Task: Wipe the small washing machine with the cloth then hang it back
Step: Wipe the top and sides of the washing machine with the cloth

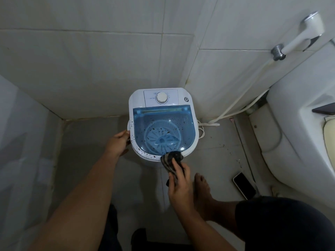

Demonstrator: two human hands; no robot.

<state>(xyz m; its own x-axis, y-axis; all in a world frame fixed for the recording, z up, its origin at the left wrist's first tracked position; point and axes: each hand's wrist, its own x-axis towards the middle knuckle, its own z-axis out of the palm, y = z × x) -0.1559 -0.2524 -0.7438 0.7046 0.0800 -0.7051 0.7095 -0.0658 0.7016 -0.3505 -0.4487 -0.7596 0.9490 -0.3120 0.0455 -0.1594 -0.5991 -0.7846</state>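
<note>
A small white washing machine [161, 98] with a translucent blue lid and a round dial stands on the tiled floor in the wall corner. Dark specks dot its lid and white rim. My left hand [117, 142] grips the machine's left side. My right hand [178, 185] holds a dark striped cloth [171, 161] pressed against the near front rim of the machine, at the lid's lower edge.
A white toilet [299, 142] fills the right side, with a bidet sprayer [297, 38] on the wall above and its hose running down. A phone [243, 184] lies on the floor by the toilet. My bare foot [202, 192] stands just right of the machine.
</note>
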